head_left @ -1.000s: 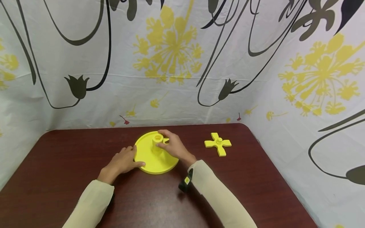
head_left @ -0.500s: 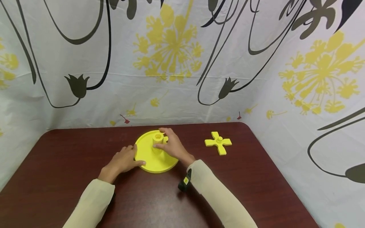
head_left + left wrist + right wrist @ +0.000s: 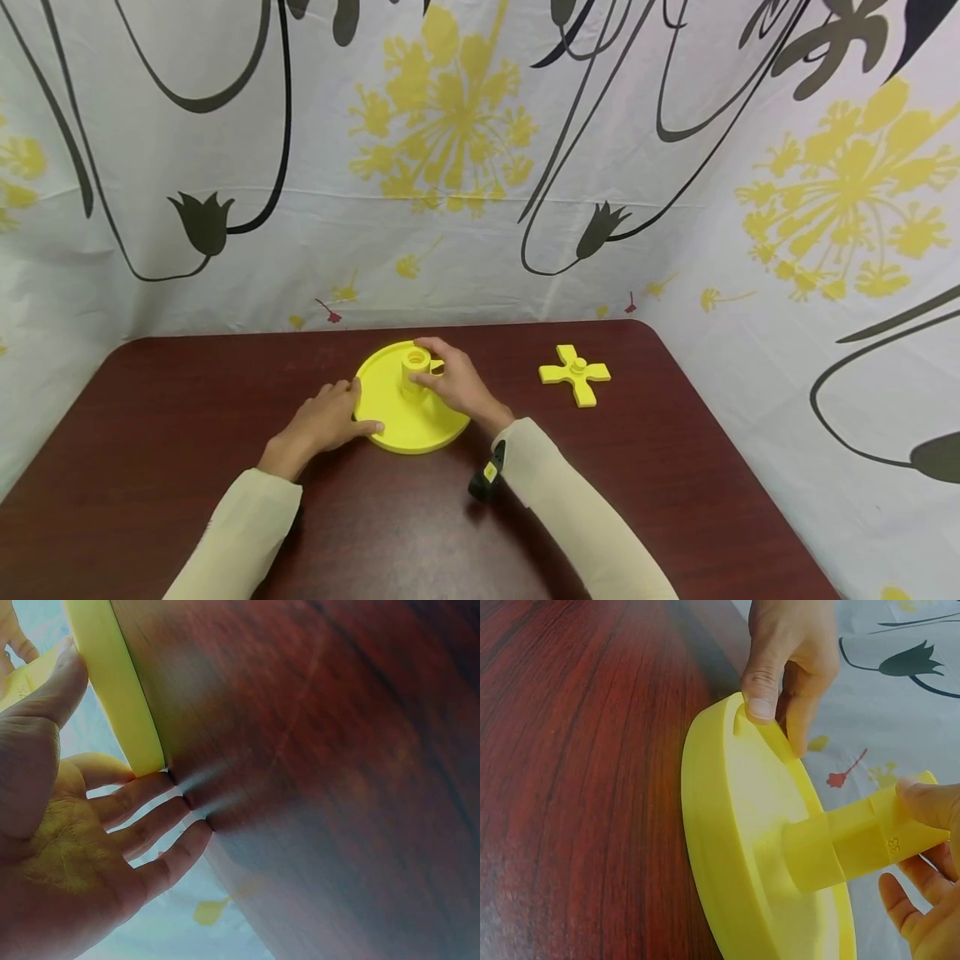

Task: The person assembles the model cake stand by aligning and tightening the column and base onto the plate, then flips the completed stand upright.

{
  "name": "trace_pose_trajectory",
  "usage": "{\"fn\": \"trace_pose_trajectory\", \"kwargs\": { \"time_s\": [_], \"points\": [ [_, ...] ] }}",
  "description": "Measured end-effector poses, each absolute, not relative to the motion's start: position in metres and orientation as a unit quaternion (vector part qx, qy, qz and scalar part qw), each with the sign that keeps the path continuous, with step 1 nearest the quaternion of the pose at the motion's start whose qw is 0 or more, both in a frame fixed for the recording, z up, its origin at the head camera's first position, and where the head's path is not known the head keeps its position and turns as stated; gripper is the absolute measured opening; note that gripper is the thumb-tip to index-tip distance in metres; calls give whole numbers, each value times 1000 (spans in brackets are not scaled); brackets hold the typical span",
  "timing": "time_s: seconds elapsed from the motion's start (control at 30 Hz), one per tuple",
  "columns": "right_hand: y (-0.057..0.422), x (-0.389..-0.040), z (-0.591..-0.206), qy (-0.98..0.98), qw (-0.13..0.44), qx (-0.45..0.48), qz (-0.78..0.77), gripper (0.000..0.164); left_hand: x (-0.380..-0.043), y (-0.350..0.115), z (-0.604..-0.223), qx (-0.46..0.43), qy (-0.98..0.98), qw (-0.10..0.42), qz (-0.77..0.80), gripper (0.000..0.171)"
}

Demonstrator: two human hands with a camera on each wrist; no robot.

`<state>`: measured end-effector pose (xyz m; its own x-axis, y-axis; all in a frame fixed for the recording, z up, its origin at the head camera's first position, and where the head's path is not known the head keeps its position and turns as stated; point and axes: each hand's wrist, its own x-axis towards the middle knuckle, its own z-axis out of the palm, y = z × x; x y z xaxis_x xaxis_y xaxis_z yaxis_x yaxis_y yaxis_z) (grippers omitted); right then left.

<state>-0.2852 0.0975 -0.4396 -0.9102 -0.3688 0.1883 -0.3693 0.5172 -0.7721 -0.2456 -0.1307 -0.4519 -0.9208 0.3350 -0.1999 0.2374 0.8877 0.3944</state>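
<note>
A yellow round base (image 3: 386,400) with a raised rim lies flat on the table. From its middle rises a yellow cylinder (image 3: 855,844), hollow at the top, with a small tab on one side. My left hand (image 3: 322,425) holds the base's left rim, thumb over the edge and fingers along the outside, some fingertips touching the table. My right hand (image 3: 461,383) grips the upper cylinder between thumb and fingers; part of the tab is behind the hand. Right of the hands, a yellow cross-shaped piece (image 3: 576,375) with a central peg lies apart on the table.
The dark red-brown table (image 3: 390,533) has rounded back corners. White patterned fabric (image 3: 450,275) hangs behind it and along both sides. A black wrist device (image 3: 486,475) is on my right wrist.
My right thumb shifts slightly left on the cylinder, then back right. The left hand, the base and the cross-shaped piece stay put.
</note>
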Motion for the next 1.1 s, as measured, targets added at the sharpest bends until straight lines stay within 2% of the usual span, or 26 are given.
{"fn": "trace_pose_trajectory", "kwargs": {
  "time_s": [0.43, 0.63, 0.83, 1.1],
  "points": [
    [93, -278, -443, -897, 58, 204, 387, 52, -242, -126, -448, 156, 961, 129, 188, 95],
    [107, -284, -442, -884, 32, 224, 408, 57, -244, -127, -449, 155, 959, 137, 193, 96],
    [148, -296, -435, -883, 47, 221, 412, 54, -242, -129, -448, 156, 958, 134, 201, 97],
    [241, -301, -424, -886, 46, 121, 446, 51, -240, -130, -448, 154, 958, 132, 203, 98]
  ]
}}
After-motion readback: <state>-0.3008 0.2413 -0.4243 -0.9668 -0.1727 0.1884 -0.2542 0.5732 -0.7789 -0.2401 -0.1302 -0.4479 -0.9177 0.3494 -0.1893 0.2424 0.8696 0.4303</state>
